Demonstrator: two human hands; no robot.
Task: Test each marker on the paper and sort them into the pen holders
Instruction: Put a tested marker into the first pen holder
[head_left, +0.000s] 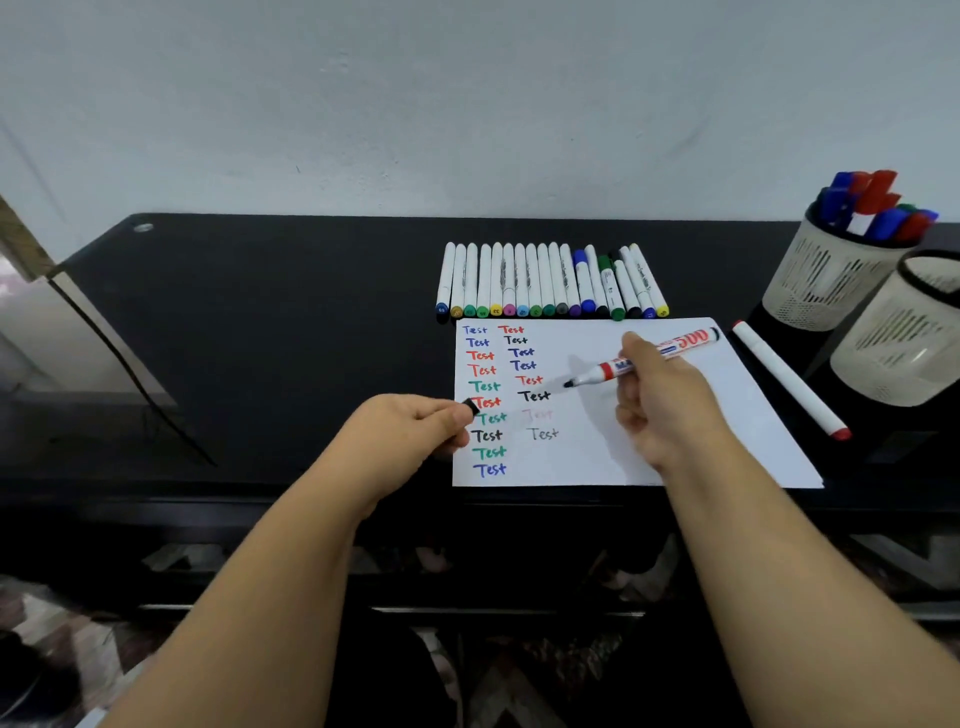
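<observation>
A white paper (675, 447) lies on the black desk, covered on its left side with two columns of coloured "Test" words. My right hand (657, 395) holds an uncapped white marker with red print (602, 371), its black tip hovering just above the paper beside the second column. My left hand (415, 426) pinches the marker's black cap (471, 406) at the paper's left edge. A row of capped white markers (550, 283) lies beyond the paper. Two mesh pen holders stand at the right: the far holder (826, 275) is full of markers; the near holder (893, 343) looks empty.
A single white marker with a red cap (789, 379) lies diagonally on the desk between the paper and the holders. The black desk (260, 322) ends against a pale wall behind. Its front edge runs just below the paper.
</observation>
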